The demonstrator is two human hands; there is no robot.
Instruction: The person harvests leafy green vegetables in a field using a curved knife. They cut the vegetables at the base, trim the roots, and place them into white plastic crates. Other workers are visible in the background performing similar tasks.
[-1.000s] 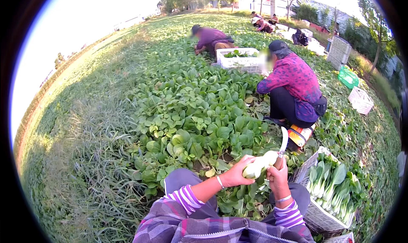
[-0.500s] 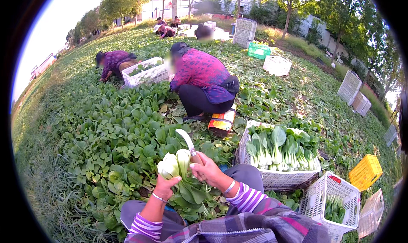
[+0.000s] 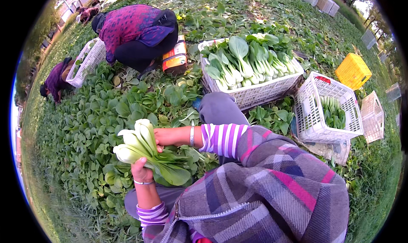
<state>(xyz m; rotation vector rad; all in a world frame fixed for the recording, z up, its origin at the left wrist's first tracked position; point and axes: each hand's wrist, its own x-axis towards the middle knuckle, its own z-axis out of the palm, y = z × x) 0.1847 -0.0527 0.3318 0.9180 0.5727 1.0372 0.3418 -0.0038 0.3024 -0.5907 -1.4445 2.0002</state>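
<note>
My left hand [image 3: 141,170] is closed around the stalks of several bok choy [image 3: 140,141], their pale bases pointing up and left. The dark leaves hang toward my lap. My right hand [image 3: 162,137] reaches in from the right and presses against the far side of the bunch with bent fingers. Its fingertips are partly hidden by the stalks, and the curved knife it held earlier is out of sight behind them. Below both hands grow leafy green plants [image 3: 97,128].
A white crate [image 3: 263,92] of upright bok choy stands beyond my knee. To its right are another white crate [image 3: 312,111] with some greens, a yellow crate [image 3: 353,71] and a pale crate [image 3: 372,117]. A co-worker [image 3: 136,35] bends by an orange-and-black seat [image 3: 175,58]; another person [image 3: 57,79] crouches at a crate.
The view has tilted down and turned right. My right hand has moved from beside the bok choy to behind it, and the knife blade no longer shows. The nearest co-worker bends lower.
</note>
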